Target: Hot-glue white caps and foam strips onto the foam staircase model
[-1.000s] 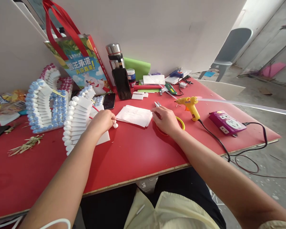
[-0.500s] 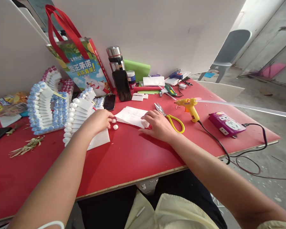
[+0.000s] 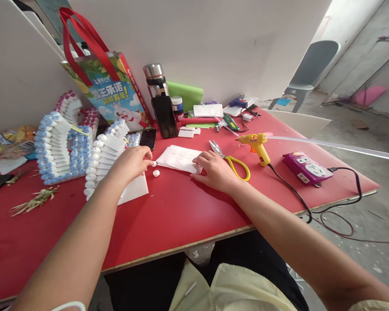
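My left hand (image 3: 134,163) is closed, thumb and fingertips pinched at a small white ball (image 3: 154,164) on the red table. A second white ball (image 3: 156,173) lies just in front of it. Under that wrist is a white sheet (image 3: 134,192), beside a model of stepped white cards edged with white balls (image 3: 90,177). My right hand (image 3: 212,169) rests with curled fingers on the right end of a folded white paper (image 3: 176,156), gripping its edge. Its underside is hidden by the fingers. Yellow-handled scissors (image 3: 238,166) lie against the right hand's far side.
A yellow glue gun (image 3: 259,147) stands on the right, its cord beside a purple power strip (image 3: 307,167). Behind are a phone (image 3: 165,116), a steel flask (image 3: 154,77) and a bag (image 3: 113,95). A blue-and-white model (image 3: 48,147) and dried stalks (image 3: 35,201) are at left.
My left fingertips have come in on the small white ball, which is now partly covered. The right hand stays on the paper. The view has shifted slightly.
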`<action>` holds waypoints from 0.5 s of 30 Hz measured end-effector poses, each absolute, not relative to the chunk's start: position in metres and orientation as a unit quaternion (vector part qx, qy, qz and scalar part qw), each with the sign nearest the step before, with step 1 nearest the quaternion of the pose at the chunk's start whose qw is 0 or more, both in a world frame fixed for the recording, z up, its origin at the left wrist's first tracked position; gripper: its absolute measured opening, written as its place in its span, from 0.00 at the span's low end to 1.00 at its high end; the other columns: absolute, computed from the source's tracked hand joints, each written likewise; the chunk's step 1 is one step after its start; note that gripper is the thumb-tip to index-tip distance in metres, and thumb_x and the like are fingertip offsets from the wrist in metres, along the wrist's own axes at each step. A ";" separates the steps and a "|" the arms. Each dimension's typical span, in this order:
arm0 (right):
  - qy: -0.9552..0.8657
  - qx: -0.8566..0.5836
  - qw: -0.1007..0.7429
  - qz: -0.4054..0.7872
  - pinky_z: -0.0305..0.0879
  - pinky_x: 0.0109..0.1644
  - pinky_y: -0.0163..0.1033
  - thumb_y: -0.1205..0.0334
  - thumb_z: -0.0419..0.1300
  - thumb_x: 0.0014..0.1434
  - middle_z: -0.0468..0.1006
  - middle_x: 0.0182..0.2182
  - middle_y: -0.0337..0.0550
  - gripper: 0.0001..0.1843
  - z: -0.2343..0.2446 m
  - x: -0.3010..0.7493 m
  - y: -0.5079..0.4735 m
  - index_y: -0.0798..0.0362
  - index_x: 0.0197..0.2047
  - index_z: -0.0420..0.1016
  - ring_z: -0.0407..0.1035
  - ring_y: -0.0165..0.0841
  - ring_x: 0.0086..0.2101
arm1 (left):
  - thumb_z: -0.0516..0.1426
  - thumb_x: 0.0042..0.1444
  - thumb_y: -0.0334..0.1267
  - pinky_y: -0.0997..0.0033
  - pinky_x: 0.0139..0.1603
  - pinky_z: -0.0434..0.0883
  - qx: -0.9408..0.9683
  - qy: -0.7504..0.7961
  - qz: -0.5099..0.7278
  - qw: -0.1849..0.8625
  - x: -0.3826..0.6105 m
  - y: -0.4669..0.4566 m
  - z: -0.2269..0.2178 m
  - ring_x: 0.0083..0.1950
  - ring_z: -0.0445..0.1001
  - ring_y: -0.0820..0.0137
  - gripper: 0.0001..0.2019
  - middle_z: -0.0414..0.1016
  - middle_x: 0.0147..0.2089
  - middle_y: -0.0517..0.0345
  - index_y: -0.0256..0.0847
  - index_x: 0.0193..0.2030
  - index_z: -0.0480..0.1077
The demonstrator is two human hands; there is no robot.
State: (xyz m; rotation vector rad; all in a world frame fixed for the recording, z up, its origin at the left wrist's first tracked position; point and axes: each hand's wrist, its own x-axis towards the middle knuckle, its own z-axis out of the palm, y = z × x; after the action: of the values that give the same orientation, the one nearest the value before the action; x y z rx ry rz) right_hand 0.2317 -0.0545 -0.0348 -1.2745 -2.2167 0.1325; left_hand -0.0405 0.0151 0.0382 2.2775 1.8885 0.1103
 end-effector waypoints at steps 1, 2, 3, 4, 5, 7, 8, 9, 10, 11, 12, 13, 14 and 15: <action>-0.829 -0.477 0.287 0.050 0.66 0.51 0.49 0.54 0.66 0.62 0.78 0.46 0.52 0.16 -0.035 0.232 -0.055 0.54 0.49 0.76 0.70 0.45 0.46 | 0.61 0.53 0.42 0.64 0.33 0.66 0.772 0.629 0.032 0.083 -0.040 0.016 0.033 0.31 0.78 0.60 0.11 0.82 0.40 0.51 0.44 0.43 0.77; -0.828 -0.478 0.288 0.050 0.66 0.51 0.49 0.54 0.66 0.62 0.78 0.46 0.52 0.16 -0.035 0.232 -0.055 0.54 0.49 0.76 0.70 0.45 0.46 | 0.61 0.53 0.41 0.64 0.34 0.67 0.779 0.622 0.027 0.072 -0.040 0.018 0.027 0.34 0.79 0.59 0.12 0.82 0.44 0.51 0.45 0.44 0.77; -0.828 -0.478 0.289 0.050 0.66 0.51 0.49 0.54 0.66 0.62 0.78 0.46 0.52 0.16 -0.035 0.232 -0.055 0.54 0.49 0.76 0.70 0.45 0.46 | 0.60 0.53 0.39 0.65 0.35 0.67 0.785 0.616 0.019 0.060 -0.039 0.020 0.022 0.38 0.79 0.58 0.11 0.82 0.45 0.50 0.45 0.43 0.78; -0.828 -0.477 0.291 0.050 0.66 0.51 0.49 0.53 0.65 0.62 0.78 0.45 0.52 0.16 -0.035 0.232 -0.054 0.54 0.49 0.76 0.70 0.45 0.46 | 0.59 0.54 0.38 0.65 0.37 0.68 0.794 0.607 0.010 0.047 -0.039 0.021 0.017 0.41 0.79 0.57 0.10 0.82 0.45 0.50 0.45 0.41 0.78; -0.827 -0.477 0.293 0.050 0.66 0.51 0.49 0.53 0.65 0.62 0.78 0.45 0.52 0.16 -0.036 0.232 -0.054 0.54 0.49 0.76 0.70 0.45 0.46 | 0.57 0.55 0.37 0.64 0.38 0.68 0.802 0.596 0.004 0.037 -0.039 0.023 0.013 0.44 0.79 0.56 0.09 0.82 0.45 0.49 0.44 0.39 0.79; -0.825 -0.476 0.300 0.051 0.66 0.51 0.49 0.52 0.65 0.63 0.78 0.45 0.52 0.16 -0.037 0.233 -0.053 0.54 0.49 0.76 0.71 0.45 0.46 | 0.55 0.57 0.36 0.64 0.42 0.69 0.815 0.579 0.000 0.023 -0.039 0.024 0.010 0.47 0.78 0.55 0.10 0.82 0.45 0.47 0.43 0.37 0.79; -0.824 -0.476 0.304 0.051 0.66 0.51 0.49 0.52 0.64 0.63 0.78 0.45 0.52 0.16 -0.037 0.233 -0.052 0.53 0.48 0.76 0.71 0.45 0.46 | 0.54 0.58 0.36 0.63 0.44 0.69 0.817 0.577 0.006 0.016 -0.040 0.023 0.012 0.47 0.78 0.55 0.10 0.81 0.46 0.46 0.42 0.37 0.79; -0.822 -0.476 0.309 0.051 0.66 0.51 0.49 0.52 0.64 0.63 0.78 0.44 0.52 0.16 -0.038 0.233 -0.052 0.53 0.49 0.76 0.71 0.45 0.46 | 0.54 0.58 0.36 0.63 0.46 0.70 0.815 0.578 0.018 0.009 -0.040 0.021 0.015 0.48 0.78 0.55 0.10 0.81 0.46 0.46 0.42 0.37 0.79; -0.819 -0.477 0.316 0.050 0.67 0.51 0.49 0.52 0.64 0.63 0.78 0.44 0.52 0.16 -0.037 0.233 -0.052 0.54 0.49 0.76 0.71 0.45 0.46 | 0.55 0.58 0.37 0.62 0.47 0.70 0.810 0.585 0.040 0.006 -0.040 0.018 0.020 0.47 0.78 0.55 0.10 0.81 0.46 0.46 0.41 0.38 0.79; -0.814 -0.478 0.326 0.048 0.67 0.51 0.49 0.52 0.64 0.64 0.78 0.44 0.52 0.16 -0.037 0.233 -0.052 0.54 0.50 0.76 0.71 0.45 0.46 | 0.56 0.57 0.37 0.62 0.48 0.70 0.803 0.591 0.074 0.012 -0.039 0.014 0.025 0.47 0.77 0.55 0.09 0.81 0.46 0.46 0.41 0.39 0.79; -0.808 -0.478 0.340 0.047 0.67 0.50 0.49 0.52 0.64 0.64 0.78 0.44 0.51 0.17 -0.035 0.233 -0.053 0.54 0.51 0.75 0.71 0.44 0.45 | 0.58 0.56 0.38 0.61 0.47 0.71 0.793 0.595 0.124 0.035 -0.036 0.008 0.032 0.46 0.78 0.56 0.09 0.80 0.47 0.46 0.40 0.40 0.79; -0.801 -0.476 0.359 0.048 0.67 0.49 0.48 0.52 0.64 0.64 0.78 0.44 0.51 0.19 -0.033 0.232 -0.055 0.53 0.53 0.74 0.71 0.44 0.45 | 0.61 0.55 0.41 0.62 0.45 0.72 0.775 0.596 0.184 0.097 -0.033 0.002 0.037 0.43 0.78 0.58 0.10 0.81 0.44 0.48 0.41 0.42 0.79; -0.793 -0.471 0.382 0.052 0.68 0.49 0.47 0.51 0.64 0.64 0.78 0.44 0.50 0.20 -0.031 0.232 -0.056 0.53 0.54 0.73 0.72 0.43 0.44 | 0.63 0.54 0.43 0.64 0.42 0.72 0.749 0.583 0.240 0.203 -0.027 -0.005 0.041 0.40 0.78 0.61 0.13 0.81 0.43 0.49 0.41 0.45 0.79; -0.785 -0.462 0.408 0.059 0.68 0.48 0.46 0.51 0.64 0.64 0.78 0.43 0.49 0.21 -0.028 0.231 -0.058 0.51 0.56 0.72 0.72 0.42 0.44 | 0.64 0.54 0.46 0.65 0.38 0.72 0.709 0.554 0.288 0.328 -0.020 -0.012 0.044 0.38 0.77 0.63 0.16 0.81 0.42 0.49 0.40 0.47 0.78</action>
State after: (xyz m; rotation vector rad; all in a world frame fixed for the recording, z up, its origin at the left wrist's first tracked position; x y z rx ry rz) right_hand 0.2308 -0.0583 -0.0285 -1.1634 -1.9792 0.1495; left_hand -0.0197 -0.0119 0.0436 1.8571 1.4497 0.7539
